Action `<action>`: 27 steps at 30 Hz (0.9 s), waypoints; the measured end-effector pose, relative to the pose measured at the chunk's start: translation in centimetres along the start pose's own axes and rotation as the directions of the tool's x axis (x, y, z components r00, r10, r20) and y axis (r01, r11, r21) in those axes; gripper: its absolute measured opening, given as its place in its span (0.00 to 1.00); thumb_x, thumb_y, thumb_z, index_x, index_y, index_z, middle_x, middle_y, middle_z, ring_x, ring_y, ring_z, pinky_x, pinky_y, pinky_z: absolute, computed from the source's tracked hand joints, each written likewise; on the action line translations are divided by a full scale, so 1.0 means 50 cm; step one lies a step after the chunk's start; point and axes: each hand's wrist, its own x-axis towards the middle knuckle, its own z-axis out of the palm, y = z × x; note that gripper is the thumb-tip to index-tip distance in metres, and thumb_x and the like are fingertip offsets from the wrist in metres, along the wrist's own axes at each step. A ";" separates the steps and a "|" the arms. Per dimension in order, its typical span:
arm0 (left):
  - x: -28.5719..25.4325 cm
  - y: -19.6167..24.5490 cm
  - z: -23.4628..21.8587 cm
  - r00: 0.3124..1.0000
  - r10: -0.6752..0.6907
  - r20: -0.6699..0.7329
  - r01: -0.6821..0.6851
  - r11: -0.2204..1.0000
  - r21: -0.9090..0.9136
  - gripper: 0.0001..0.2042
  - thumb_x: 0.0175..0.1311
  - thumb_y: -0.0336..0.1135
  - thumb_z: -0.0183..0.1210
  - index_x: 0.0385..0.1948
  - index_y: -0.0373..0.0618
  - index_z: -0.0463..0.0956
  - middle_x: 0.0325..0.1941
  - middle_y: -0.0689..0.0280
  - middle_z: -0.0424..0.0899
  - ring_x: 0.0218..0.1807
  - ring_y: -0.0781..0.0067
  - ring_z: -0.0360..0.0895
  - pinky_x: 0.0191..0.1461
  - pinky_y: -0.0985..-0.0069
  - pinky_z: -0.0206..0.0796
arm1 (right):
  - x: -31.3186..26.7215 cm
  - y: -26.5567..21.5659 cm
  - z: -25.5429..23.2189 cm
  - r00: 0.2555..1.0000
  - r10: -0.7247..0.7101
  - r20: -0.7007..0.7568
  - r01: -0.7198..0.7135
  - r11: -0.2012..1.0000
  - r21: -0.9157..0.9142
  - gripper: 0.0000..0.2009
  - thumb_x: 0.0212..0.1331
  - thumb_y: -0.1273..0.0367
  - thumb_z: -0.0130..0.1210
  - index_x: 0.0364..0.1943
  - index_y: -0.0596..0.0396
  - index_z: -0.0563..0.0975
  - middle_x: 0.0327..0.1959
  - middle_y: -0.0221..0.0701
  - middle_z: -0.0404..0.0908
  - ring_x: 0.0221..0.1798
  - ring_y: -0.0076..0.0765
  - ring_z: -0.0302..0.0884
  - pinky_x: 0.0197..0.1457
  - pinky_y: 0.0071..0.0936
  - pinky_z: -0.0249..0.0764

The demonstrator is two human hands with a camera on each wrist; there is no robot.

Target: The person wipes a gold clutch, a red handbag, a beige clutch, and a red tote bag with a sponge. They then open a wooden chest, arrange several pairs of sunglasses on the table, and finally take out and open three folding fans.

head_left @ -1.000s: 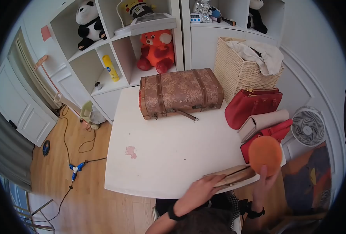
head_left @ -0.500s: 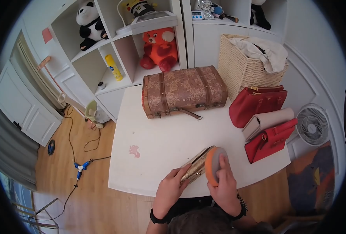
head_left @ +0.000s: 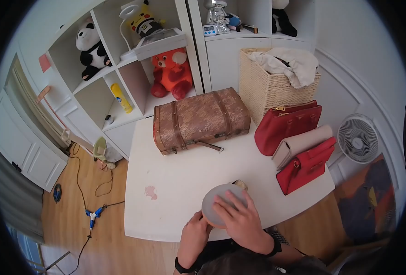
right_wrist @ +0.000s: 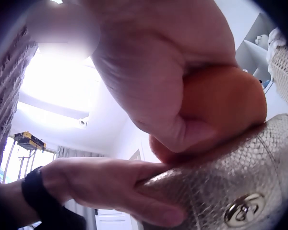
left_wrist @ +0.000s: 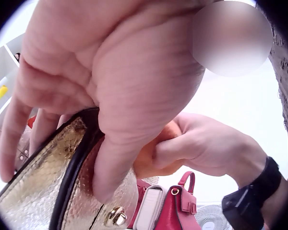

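Observation:
Near the front edge of the table, my left hand (head_left: 194, 239) holds a gold snakeskin-textured handbag (left_wrist: 41, 179). Its thumb lies on one face and its fingers on the other, close to the dark-trimmed edge. A metal turn clasp (right_wrist: 245, 210) shows on the bag's front. My right hand (head_left: 247, 225) grips a round orange sponge pad with a grey back (head_left: 213, 193), fingers spread over the grey side and thumb on the orange side. In the right wrist view the orange sponge (right_wrist: 225, 96) lies against the bag's upper edge. From the head view the pad hides most of the bag.
A brown patterned suitcase (head_left: 198, 120) sits at the back of the table. A dark red handbag (head_left: 281, 128), a beige bag (head_left: 299, 144) and a bright red bag (head_left: 306, 169) stand at the right. Behind them are a wicker basket (head_left: 271, 89) and a white fan (head_left: 358, 138).
The right hand has brought the sponge pad leftward from the table's right side onto the gold handbag, its grey back now upward. The left hand has shifted left with the bag.

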 end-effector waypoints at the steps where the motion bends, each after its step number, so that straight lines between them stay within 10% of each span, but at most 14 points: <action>1: 0.000 0.005 0.000 0.999 0.034 0.010 -0.034 0.999 0.018 0.16 0.56 0.25 0.59 0.48 0.42 0.76 0.49 0.48 0.80 0.44 0.45 0.81 0.46 0.59 0.75 | 0.007 0.012 -0.008 1.000 0.018 0.009 -0.017 0.999 -0.040 0.16 0.57 0.69 0.54 0.50 0.54 0.78 0.58 0.34 0.79 0.63 0.50 0.71 0.68 0.62 0.58; 11: -0.025 0.013 0.023 0.983 0.178 -0.041 -0.169 0.970 0.172 0.32 0.55 0.23 0.60 0.63 0.67 0.72 0.62 0.53 0.75 0.58 0.42 0.76 0.58 0.58 0.74 | -0.008 0.077 -0.040 0.978 0.200 0.055 -0.188 0.967 -0.172 0.19 0.51 0.73 0.57 0.50 0.50 0.80 0.58 0.29 0.80 0.64 0.53 0.70 0.67 0.66 0.55; 13: -0.026 0.004 0.023 0.976 0.216 -0.021 -0.205 0.948 0.243 0.33 0.54 0.22 0.59 0.63 0.70 0.72 0.63 0.55 0.75 0.60 0.42 0.74 0.59 0.59 0.74 | -0.021 0.107 -0.037 0.892 0.442 0.101 -0.414 0.885 -0.213 0.22 0.50 0.74 0.58 0.53 0.50 0.78 0.58 0.29 0.79 0.65 0.53 0.69 0.63 0.65 0.58; 17: -0.032 0.003 0.025 0.979 0.199 0.045 -0.204 0.941 0.271 0.36 0.51 0.20 0.57 0.63 0.74 0.72 0.65 0.60 0.74 0.65 0.43 0.71 0.57 0.63 0.76 | -0.054 0.115 -0.038 0.913 0.385 0.134 -0.363 0.918 -0.162 0.25 0.49 0.74 0.58 0.57 0.50 0.76 0.61 0.31 0.77 0.66 0.56 0.67 0.60 0.65 0.59; 27: -0.032 -0.015 0.040 0.978 0.201 -0.055 -0.183 0.953 0.240 0.31 0.49 0.20 0.57 0.62 0.49 0.71 0.63 0.64 0.77 0.64 0.50 0.74 0.55 0.66 0.77 | -0.077 0.003 0.007 0.976 0.141 0.164 -0.095 0.961 -0.260 0.23 0.56 0.69 0.53 0.59 0.50 0.75 0.65 0.38 0.71 0.68 0.65 0.61 0.60 0.77 0.56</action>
